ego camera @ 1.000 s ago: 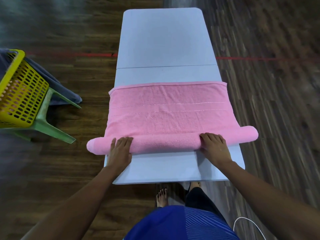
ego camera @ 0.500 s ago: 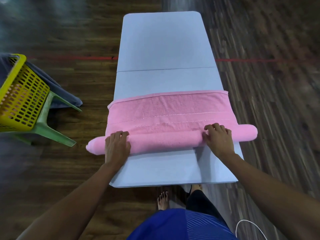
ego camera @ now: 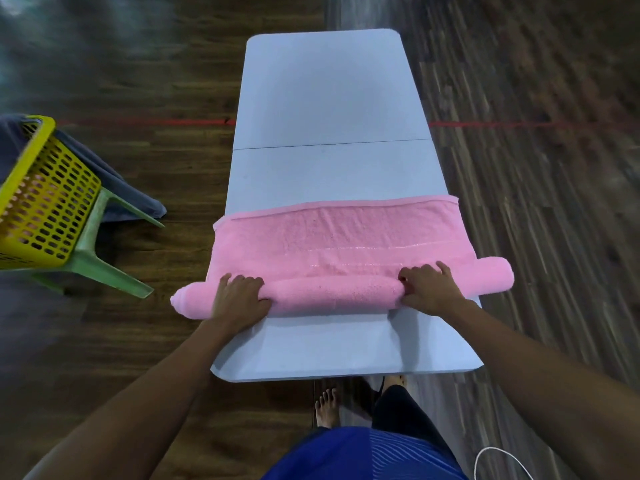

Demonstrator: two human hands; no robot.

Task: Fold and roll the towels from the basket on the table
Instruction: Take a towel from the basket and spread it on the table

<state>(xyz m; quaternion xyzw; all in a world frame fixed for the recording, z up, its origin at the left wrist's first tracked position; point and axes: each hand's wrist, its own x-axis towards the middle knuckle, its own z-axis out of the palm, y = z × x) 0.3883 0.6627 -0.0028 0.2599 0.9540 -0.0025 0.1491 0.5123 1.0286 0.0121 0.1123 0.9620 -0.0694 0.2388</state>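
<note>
A pink towel (ego camera: pixel 341 237) lies across the near half of the grey table (ego camera: pixel 325 98), partly rolled into a thick roll along its near edge. Both ends of the roll stick out past the table's sides. My left hand (ego camera: pixel 239 297) grips the roll near its left end, fingers curled over the top. My right hand (ego camera: pixel 429 289) grips it near the right end the same way. A flat strip of towel still lies beyond the roll.
A yellow basket (ego camera: pixel 41 199) sits on a green plastic stool (ego camera: pixel 100 265) to the left, with a grey-blue cloth (ego camera: pixel 114 181) hanging behind it. A wooden floor with a red line surrounds the table. My bare feet (ego camera: pixel 325 407) stand under the near edge.
Both hands have pushed the roll away from me; it is thicker and the flat strip of towel beyond it is narrower.
</note>
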